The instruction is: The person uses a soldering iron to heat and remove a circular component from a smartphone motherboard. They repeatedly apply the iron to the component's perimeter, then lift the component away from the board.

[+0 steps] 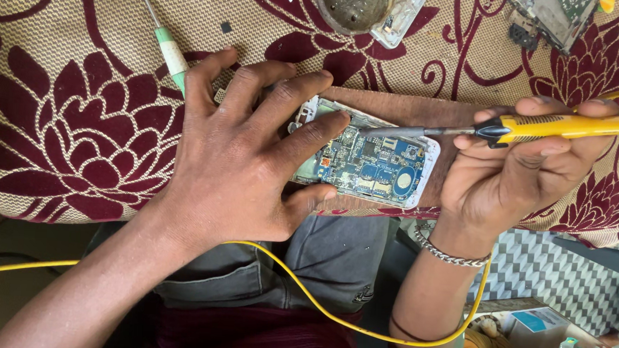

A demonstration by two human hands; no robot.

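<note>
Left hand (232, 163) is lying fingers spread, pressing down the opened white-framed phone with bare blue circuit board (370, 163) on a brown wooden block (398, 108) over the cream-and-maroon floral cloth (66, 112). Right hand (522, 164) is pinching a yellow-handled soldering iron (538, 127), its tip touching the board.

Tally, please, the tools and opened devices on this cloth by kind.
Soldering irons: 1, yellow-handled, in the right hand
Screwdrivers: 1, green-handled
Opened phones: 1, under the left hand
Other circuit boards: 1
Total: 4
</note>
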